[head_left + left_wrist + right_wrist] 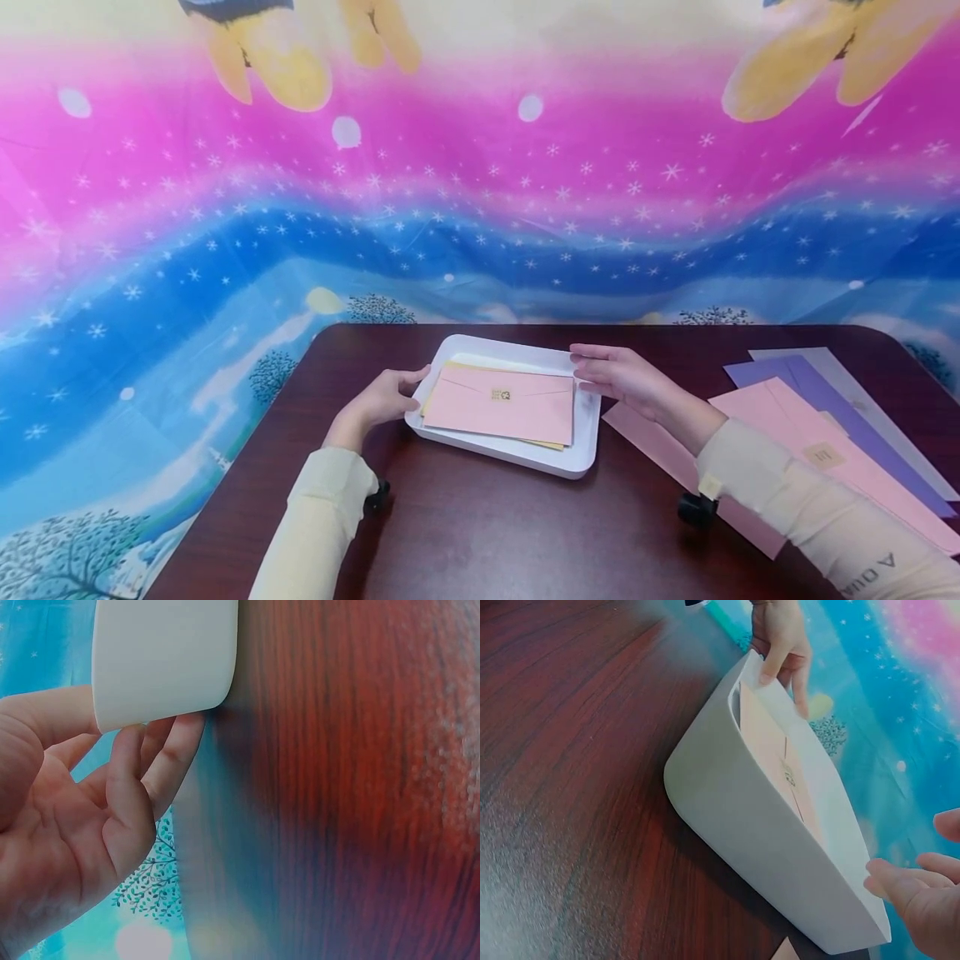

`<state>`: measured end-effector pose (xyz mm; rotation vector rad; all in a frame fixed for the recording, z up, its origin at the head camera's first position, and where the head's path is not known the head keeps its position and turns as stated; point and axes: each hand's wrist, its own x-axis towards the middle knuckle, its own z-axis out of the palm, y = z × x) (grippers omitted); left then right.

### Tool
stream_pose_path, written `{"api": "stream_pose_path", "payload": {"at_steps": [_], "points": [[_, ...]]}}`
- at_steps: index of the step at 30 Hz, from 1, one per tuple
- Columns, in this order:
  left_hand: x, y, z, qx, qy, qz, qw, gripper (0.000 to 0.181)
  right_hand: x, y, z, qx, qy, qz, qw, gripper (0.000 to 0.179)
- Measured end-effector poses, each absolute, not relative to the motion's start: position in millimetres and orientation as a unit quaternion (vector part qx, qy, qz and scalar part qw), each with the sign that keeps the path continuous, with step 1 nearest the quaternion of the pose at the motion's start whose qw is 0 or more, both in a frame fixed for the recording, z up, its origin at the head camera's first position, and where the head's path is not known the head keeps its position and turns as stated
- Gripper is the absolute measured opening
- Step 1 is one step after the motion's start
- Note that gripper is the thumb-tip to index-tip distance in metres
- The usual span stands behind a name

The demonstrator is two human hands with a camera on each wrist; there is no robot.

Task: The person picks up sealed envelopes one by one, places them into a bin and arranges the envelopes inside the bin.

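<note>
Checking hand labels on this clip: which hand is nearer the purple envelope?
Right. The right hand is at the right side of the tray, left of the purple envelope and apart from it; the left hand grips the tray's left side, farther away.

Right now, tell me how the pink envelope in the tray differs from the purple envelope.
The pink envelope lies in the white tray; the purple envelope is outside it, in an overlapping group on the table. The pink envelope's face is uncovered; the purple envelope is partly hidden beneath another pink envelope. In the head view, the pink envelope lies nearly crosswise; the purple one slants. Both look flat.
</note>
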<state>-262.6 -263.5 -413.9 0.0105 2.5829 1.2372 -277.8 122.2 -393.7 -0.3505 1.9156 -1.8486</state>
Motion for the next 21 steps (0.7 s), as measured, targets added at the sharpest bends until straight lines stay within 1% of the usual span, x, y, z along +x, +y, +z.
{"api": "stream_pose_path", "payload": {"at_steps": [9,21], "points": [[-262.0,-262.1,-413.6,0.012,0.894,0.427,0.139,0.068,-277.1,135.0,-387.2,-0.15,0.702,-0.662,0.218,0.056],[-261.0,-262.7,-412.6,0.003,0.893,0.425,0.144,0.068,-262.3,161.5,-364.9,-0.174,0.737,-0.625,0.19,0.054]]}}
